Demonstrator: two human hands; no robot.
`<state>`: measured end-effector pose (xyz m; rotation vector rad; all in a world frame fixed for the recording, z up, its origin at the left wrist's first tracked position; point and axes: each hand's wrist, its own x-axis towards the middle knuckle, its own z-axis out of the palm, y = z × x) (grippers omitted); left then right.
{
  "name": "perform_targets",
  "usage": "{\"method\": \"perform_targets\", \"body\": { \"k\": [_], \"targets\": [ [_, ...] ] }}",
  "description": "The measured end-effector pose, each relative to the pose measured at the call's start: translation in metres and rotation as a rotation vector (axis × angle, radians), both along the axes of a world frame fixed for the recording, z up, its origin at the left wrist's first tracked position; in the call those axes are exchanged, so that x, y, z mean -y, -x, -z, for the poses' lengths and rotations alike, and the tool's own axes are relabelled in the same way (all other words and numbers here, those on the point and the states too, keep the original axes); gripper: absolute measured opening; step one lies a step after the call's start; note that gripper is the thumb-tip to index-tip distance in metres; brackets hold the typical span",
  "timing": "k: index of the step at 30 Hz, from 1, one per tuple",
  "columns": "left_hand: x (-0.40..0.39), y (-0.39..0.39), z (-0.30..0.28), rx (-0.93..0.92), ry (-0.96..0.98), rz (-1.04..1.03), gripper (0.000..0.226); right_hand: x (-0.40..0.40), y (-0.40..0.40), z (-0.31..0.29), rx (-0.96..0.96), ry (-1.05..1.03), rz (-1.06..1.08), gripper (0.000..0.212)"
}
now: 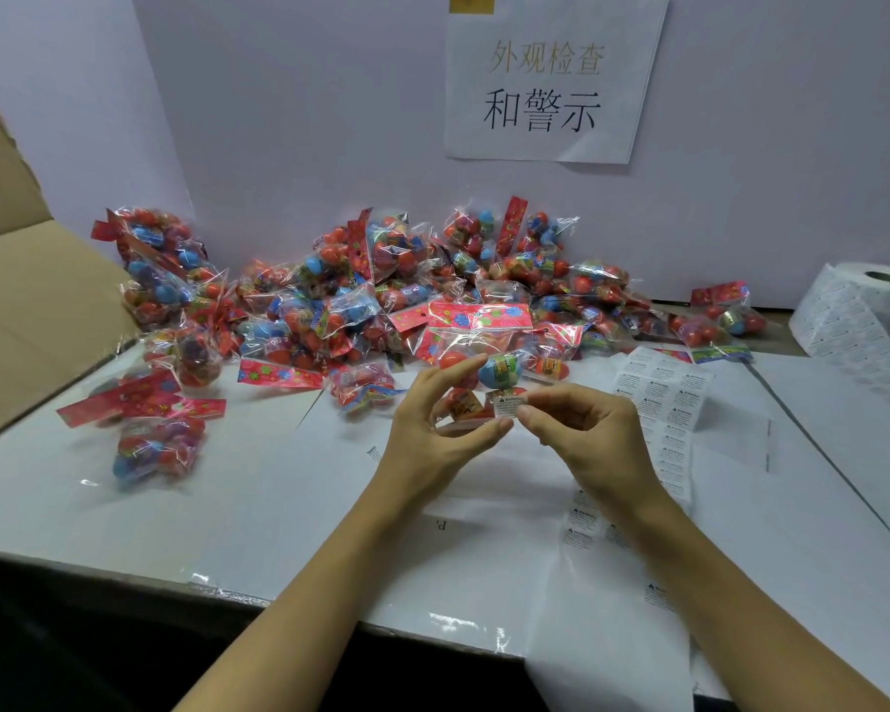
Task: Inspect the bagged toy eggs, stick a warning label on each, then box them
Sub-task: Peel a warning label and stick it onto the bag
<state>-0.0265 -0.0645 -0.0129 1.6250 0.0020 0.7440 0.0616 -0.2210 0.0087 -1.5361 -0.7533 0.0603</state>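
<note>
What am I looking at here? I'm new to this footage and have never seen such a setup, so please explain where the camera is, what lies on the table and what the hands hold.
There is no machine: a person works with two bare hands. The single picture comes from a camera worn on the head, looking forward and down.

The left hand holds a clear bag of toy eggs with a red header card. The right hand pinches a small white warning label against that bag.

On the white table lies a pile of similar bags against the wall. A label sheet lies right of the hands, a label roll stands further right, and an open cardboard box is at the left. A paper sign hangs on the wall.
</note>
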Motion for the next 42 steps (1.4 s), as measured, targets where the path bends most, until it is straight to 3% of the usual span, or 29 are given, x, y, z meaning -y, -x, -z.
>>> {"method": "perform_targets", "body": {
  "k": [8, 14, 17, 21, 31, 34, 37, 40, 42],
  "targets": [
    [-0.002, -0.001, -0.002, 0.011, -0.060, -0.044, 0.054, -0.001, -0.001, 0.002, 0.019, 0.025, 0.010, 0.025],
    [0.000, -0.001, -0.002, 0.018, -0.050, -0.047, 0.053, -0.004, 0.000, 0.004, 0.068, 0.012, 0.106, 0.005],
    [-0.001, -0.001, -0.001, 0.013, -0.033, -0.060, 0.052, -0.003, -0.003, 0.004, 0.064, 0.001, 0.155, 0.012],
    [0.001, -0.002, -0.003, 0.020, -0.009, -0.044, 0.044, -0.002, -0.002, 0.005, 0.065, 0.015, 0.104, 0.004],
    [0.001, -0.004, -0.001, -0.009, -0.012, -0.040, 0.040, -0.004, -0.001, 0.011, 0.290, 0.099, 0.224, 0.010],
    [0.001, -0.003, -0.003, -0.009, 0.073, -0.047, 0.038, -0.003, -0.006, 0.011, 0.243, 0.106, 0.315, 0.011],
    [0.001, -0.001, -0.005, -0.008, 0.129, -0.041, 0.041, 0.000, -0.011, 0.011, 0.108, 0.108, 0.262, 0.004],
    [0.001, 0.001, -0.005, -0.015, 0.097, -0.042, 0.049, -0.001, -0.006, 0.008, -0.018, 0.109, 0.115, 0.032],
    [0.000, 0.001, -0.004, -0.022, 0.084, -0.040, 0.052, -0.004, -0.003, 0.008, -0.008, 0.129, 0.072, 0.039]
  ]
}}
